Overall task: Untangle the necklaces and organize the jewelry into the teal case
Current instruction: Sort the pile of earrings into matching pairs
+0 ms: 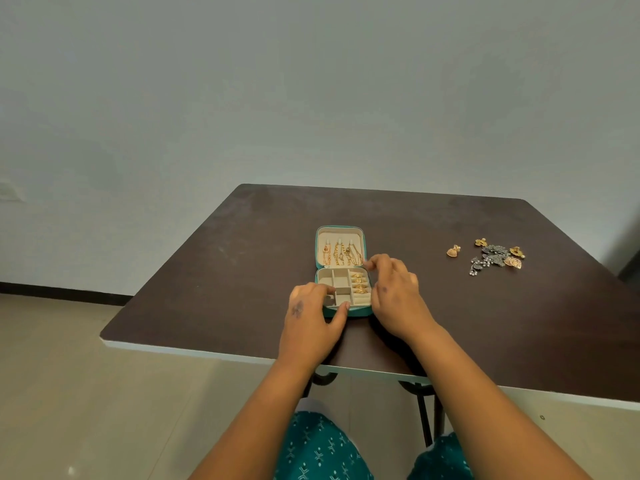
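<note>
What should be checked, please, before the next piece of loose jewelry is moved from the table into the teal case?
1. Teal case lies open and flat on the table: ok.
2. Necklaces hang in separate strands in the lid: ok.
3. Rings sit in the roll slots: ok.
4. Empty compartments are available for earrings: ok.
5. Loose jewelry pile is sorted: not ok, still heaped at the table's right, with one gold earring apart.
6. Hands free: left hand rests on the case's front corner; right hand at the hinge edge, holding anything: cannot tell.
</note>
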